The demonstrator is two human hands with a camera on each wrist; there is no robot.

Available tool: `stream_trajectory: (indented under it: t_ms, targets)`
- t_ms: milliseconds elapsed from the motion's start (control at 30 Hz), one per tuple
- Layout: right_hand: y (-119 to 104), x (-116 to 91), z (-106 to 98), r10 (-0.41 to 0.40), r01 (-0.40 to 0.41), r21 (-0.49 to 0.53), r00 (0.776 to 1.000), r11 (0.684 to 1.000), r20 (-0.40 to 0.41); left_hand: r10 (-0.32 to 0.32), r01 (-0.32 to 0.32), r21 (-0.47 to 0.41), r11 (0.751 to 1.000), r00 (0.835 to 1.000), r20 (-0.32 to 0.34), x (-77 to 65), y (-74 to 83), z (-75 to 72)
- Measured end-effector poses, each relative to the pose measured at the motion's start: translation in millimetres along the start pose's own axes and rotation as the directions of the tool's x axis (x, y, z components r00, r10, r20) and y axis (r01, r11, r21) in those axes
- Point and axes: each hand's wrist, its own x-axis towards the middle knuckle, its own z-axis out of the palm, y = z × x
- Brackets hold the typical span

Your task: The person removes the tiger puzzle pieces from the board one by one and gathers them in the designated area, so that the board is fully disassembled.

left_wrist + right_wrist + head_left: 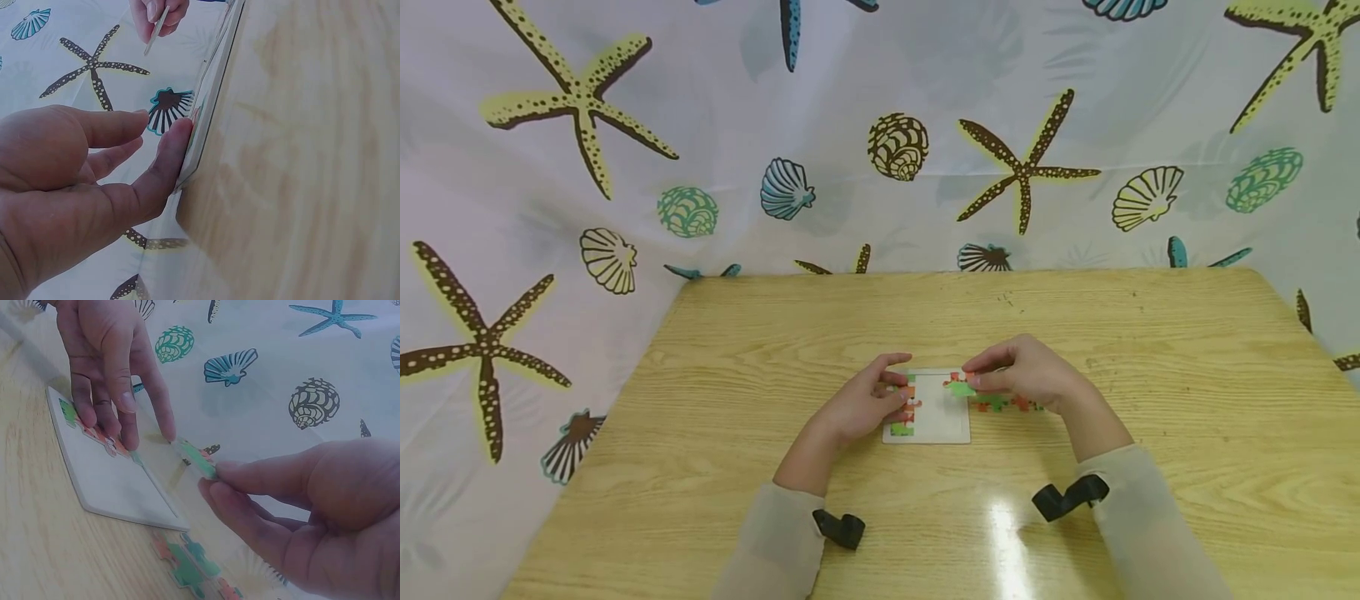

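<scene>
A flat white puzzle tray (934, 421) lies on the table, with a column of red and green jigsaw pieces (902, 429) along its left side. My left hand (859, 407) rests on that column with its fingers spread and loosely bent. In the left wrist view the thumb (164, 159) lies against the tray's edge. My right hand (1033, 373) pinches a green and red jigsaw piece (199, 461) between thumb and fingertips. That piece is held tilted over the tray's upper right part, partly covered by the fingers.
Several loose red and green jigsaw pieces (187, 565) lie just right of the tray, partly under my right hand in the head view. The wood-grain table (775, 325) reaches back to a white cloth (850, 83) printed with starfish and shells.
</scene>
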Motion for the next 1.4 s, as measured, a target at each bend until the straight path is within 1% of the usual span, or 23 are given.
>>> stream_trajectory:
  t_ms: [167,267,467,633,900,1167,1267,1400]
  targets:
    - [0.4,0.0,-1.2,0.004,-0.004,0.023,1.0,1.0,0.016,0.012,-0.012,0.013,1.0,1.0,0.012,0.8,-1.4,-0.7]
    - [0.3,-0.3,-2.1,0.015,-0.016,0.036,1.0,0.999,0.017,0.008,-0.008,0.012,1.0,1.0,0.013,0.6,-0.8,-0.8]
    - [1.8,-0.9,-6.7,0.044,-0.044,0.052,0.999,0.998,-0.007,0.004,-0.004,-0.005,1.0,1.0,0.009,0.6,-0.3,0.4]
    - [4.2,-1.9,-12.5,0.052,-0.05,0.055,0.999,0.997,-0.018,-0.003,0.004,-0.026,1.0,1.0,0.008,-0.2,1.4,1.8]
    - [5.5,-3.6,-16.5,0.059,-0.057,0.069,0.998,0.996,-0.026,-0.016,0.016,-0.014,1.0,1.0,-0.006,-0.8,3.5,2.8]
    - [8.1,-5.7,-20.4,0.095,-0.091,0.083,0.994,0.992,-0.048,-0.021,0.021,-0.017,1.0,1.0,0.008,-1.5,0.9,2.1]
    - [8.7,-6.1,-21.8,0.096,-0.092,0.069,0.994,0.993,-0.05,-0.016,0.016,-0.027,1.0,1.0,0.008,-1.2,0.6,2.0]
    - [7.2,-8.0,-23.5,0.098,-0.097,0.013,0.993,0.995,-0.064,-0.01,0.01,-0.033,0.999,1.0,0.002,-0.7,0.7,2.0]
